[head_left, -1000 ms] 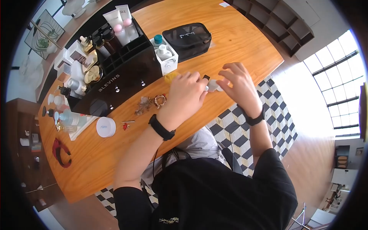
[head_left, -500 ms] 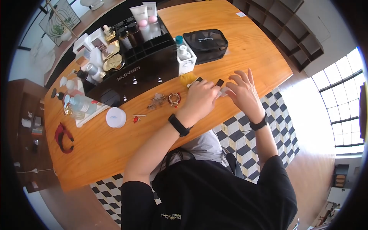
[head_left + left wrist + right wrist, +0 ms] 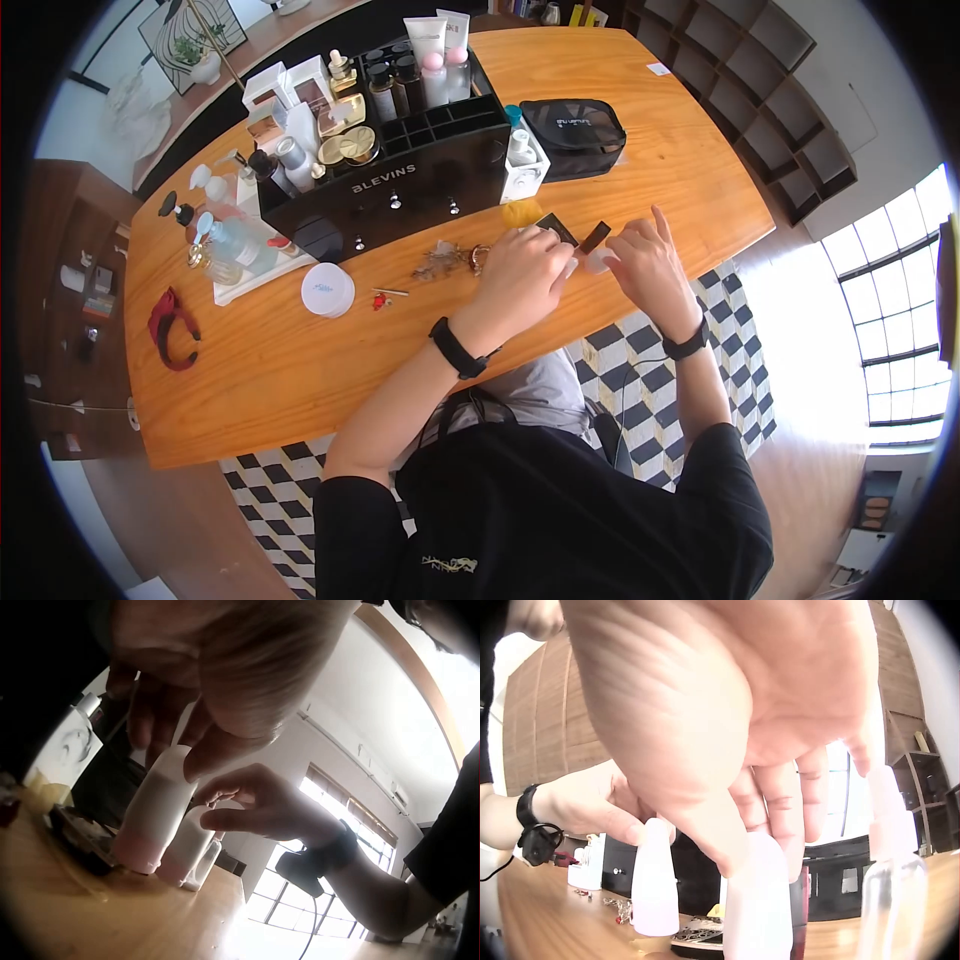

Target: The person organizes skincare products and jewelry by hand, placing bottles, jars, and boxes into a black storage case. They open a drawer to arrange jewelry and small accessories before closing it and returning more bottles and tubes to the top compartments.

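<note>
My left hand (image 3: 527, 272) pinches the top of a white bottle with a pinkish base (image 3: 155, 806); it stands upright on the wooden table. Beside it, my right hand (image 3: 650, 268) grips the top of a second bottle of the same kind (image 3: 757, 900) between thumb and fingers, little finger stretched out. From above, the hands mostly hide both bottles. A clear spray bottle (image 3: 892, 900) stands just beyond the right hand. Close to the left hand's bottle lies a dark patterned case (image 3: 697, 939). A dark upright box-like item (image 3: 595, 236) is behind the bottles.
A black organizer (image 3: 430, 180) full of cosmetics stands along the back, with a small white box (image 3: 525, 180) and a black mesh pouch (image 3: 575, 140) beside it. Jewelry (image 3: 440, 260), a round white jar (image 3: 328, 290) and a red headband (image 3: 172, 330) lie leftward. The table's front edge is near.
The head view has swung, shifting the scene rightward and down. My right hand's fingers have drawn in from spread to a grip on the bottle. My left hand stays at its bottle.
</note>
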Demonstrator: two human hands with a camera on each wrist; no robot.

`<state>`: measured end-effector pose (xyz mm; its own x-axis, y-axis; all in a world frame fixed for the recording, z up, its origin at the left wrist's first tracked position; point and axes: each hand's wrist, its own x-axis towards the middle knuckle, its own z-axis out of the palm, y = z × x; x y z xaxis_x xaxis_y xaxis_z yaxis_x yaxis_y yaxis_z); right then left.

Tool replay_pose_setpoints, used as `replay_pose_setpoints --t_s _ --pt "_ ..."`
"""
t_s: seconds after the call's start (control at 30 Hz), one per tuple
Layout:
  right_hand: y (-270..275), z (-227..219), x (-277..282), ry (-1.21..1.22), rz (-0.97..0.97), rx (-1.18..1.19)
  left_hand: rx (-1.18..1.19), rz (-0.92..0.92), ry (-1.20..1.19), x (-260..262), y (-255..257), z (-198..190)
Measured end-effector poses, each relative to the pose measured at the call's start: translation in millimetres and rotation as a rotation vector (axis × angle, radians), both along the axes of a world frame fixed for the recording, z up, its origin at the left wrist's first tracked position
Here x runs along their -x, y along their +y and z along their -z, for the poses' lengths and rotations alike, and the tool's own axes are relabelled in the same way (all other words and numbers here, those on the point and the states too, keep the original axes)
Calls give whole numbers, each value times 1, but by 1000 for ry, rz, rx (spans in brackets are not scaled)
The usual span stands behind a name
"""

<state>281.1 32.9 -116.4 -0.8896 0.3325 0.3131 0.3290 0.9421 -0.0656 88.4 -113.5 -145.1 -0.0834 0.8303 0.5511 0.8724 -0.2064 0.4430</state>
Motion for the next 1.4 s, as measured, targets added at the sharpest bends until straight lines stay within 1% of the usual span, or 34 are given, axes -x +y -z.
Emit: replay_pose_setpoints --t_s 0.13,0.2,0.23,0.3,0.4,0.53,0.6,0.7,0.87,0.93,0.97,1.03,1.1,1.17,1.2,1.23,1.27,1.3,1.33,1.37,1.4 --pt "-8 5 3 -12 -48 -6 42 10 43 6 -17 0" --pt "-11 7 4 -11 -57 -8 141 8 64 4 -23 7" --pt "-14 6 3 -10 -57 -7 142 8 65 4 -24 10" --pt "-20 -2 1 11 -41 85 113 3 12 1 -25 12" --pt "-27 -7 -2 -15 -10 69 124 -7 -7 0 -27 11" --pt "-26 0 -1 -37 -6 40 131 -8 25 1 -26 18" --pt "-26 3 1 2 -31 38 126 1 43 2 -25 18" --pt "-22 1 4 -20 -69 73 117 23 42 4 -26 18" --pt "-14 -7 16 -24 -148 130 55 -13 72 8 -29 12" --pt "-11 -19 25 -25 -172 143 28 -36 92 12 -32 -1" --pt "-9 -27 31 17 -185 174 20 -52 65 17 -34 -9" --pt "-3 -45 45 63 -196 209 16 -66 41 31 -37 -35" --pt "7 -72 61 310 -278 212 -91 -122 157 53 -37 -71" --pt "11 -103 75 409 -230 232 -124 -143 147 71 -40 -113" --pt "13 -119 83 477 -250 219 -157 -163 149 80 -39 -131" --pt "16 -133 94 482 -255 219 -190 -184 153 89 -37 -145" --pt "20 -144 107 548 -255 174 -194 -204 185 99 -32 -156" --pt "25 -152 122 613 -254 130 -210 -217 151 110 -22 -163" --pt "31 -156 139 616 -255 131 -177 -253 187 122 -13 -169" --pt "38 -159 158 597 -295 86 -143 -289 223 132 -4 -174" --pt "45 -161 176 577 -333 42 -141 -288 226 140 5 -177"
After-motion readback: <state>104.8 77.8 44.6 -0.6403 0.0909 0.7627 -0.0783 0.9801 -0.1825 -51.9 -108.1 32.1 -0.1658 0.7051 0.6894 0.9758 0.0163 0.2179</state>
